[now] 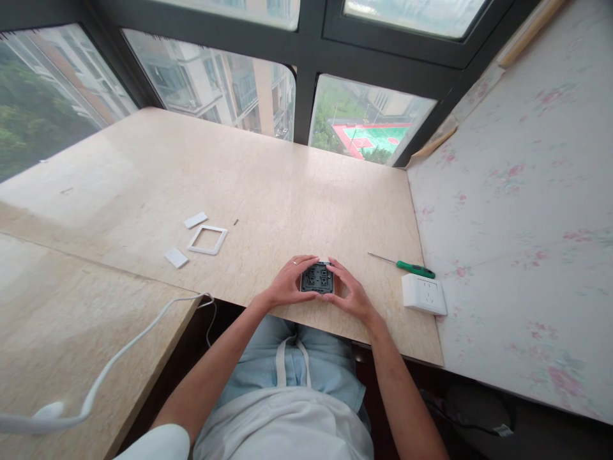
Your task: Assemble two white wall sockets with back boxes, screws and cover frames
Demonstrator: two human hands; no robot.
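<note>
The left hand [289,282] and right hand [353,294] are gripping the black switch module [317,278] from opposite sides near the edge of the tabletop [287,198], apparently keeping its inner face visible. Leftward, a white frame [221,241] and two white plates [177,257] are lying together (perhaps grouped deliberately); rightward, a green-handled screwdriver [416,269] is resting beside a white socket box [424,294], seemingly within reach.
</note>
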